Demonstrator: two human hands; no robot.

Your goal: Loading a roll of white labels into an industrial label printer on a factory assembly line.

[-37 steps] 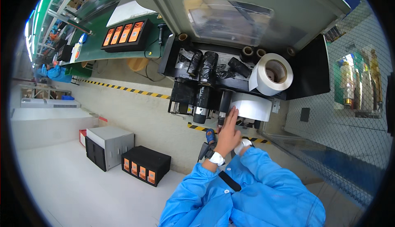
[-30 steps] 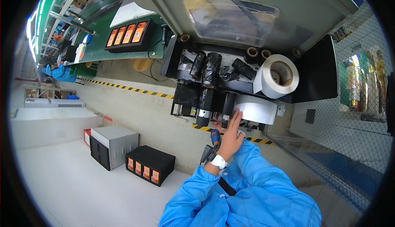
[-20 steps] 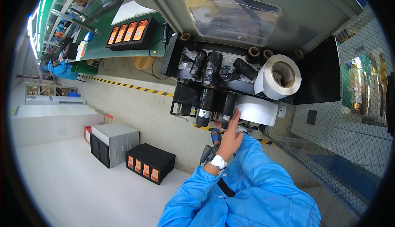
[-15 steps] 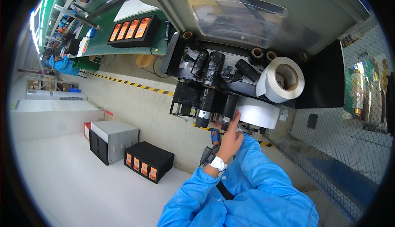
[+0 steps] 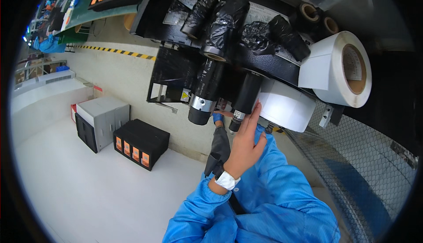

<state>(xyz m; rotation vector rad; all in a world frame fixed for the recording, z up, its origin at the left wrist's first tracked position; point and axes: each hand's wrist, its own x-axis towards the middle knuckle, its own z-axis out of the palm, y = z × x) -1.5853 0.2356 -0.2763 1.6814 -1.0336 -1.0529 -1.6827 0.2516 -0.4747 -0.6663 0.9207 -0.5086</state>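
Observation:
My left hand (image 5: 243, 149), with a white watch (image 5: 227, 180) at the wrist, is open. Its fingers stretch up together between a thin black roll on a spindle (image 5: 246, 93) and a mounted white label roll (image 5: 288, 107). The fingertips are at the label roll's left edge; whether they press on it I cannot tell. My right arm (image 5: 282, 172), in a blue sleeve, runs up behind the left hand, which hides most of the right hand. A bit of skin shows left of the spindle tip. A thicker black ribbon roll (image 5: 206, 82) on a silver-collared spindle sits farther left.
Atop the black machine (image 5: 282, 69) lie a large white label roll (image 5: 324, 73), several plastic-wrapped black rolls (image 5: 227, 22) and brown cores (image 5: 309, 12). Wire mesh (image 5: 348, 172) stands at right. A black box with orange labels (image 5: 143, 139) and a grey cabinet (image 5: 103, 115) stand at lower left.
My view has moved closer to the machine, so its rolls look larger and the raised panel behind has mostly left the picture. My left hand remains beside the thin black roll, fingers still stretched.

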